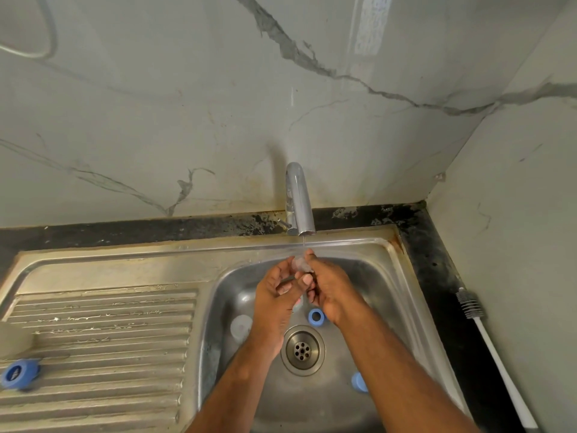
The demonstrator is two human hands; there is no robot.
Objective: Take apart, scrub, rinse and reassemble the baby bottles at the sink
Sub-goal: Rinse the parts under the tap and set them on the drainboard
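Note:
My left hand (274, 292) and my right hand (331, 289) meet under the chrome tap (298, 204), where a thin stream of water runs. Between the fingertips of both hands is a small clear teat (301, 264). Below them in the steel sink (390, 276) lie a blue collar ring (316, 316), a clear cap (241, 328) and another blue piece (359, 382) partly hidden by my right forearm. A blue ring (19, 374) rests on the ribbed drainboard at the left.
The drain (302, 350) sits in the basin's middle. A bottle brush (493, 348) with a white handle lies on the dark counter at the right, near the wall. A pale container (15, 337) stands at the drainboard's left edge. Marble wall behind.

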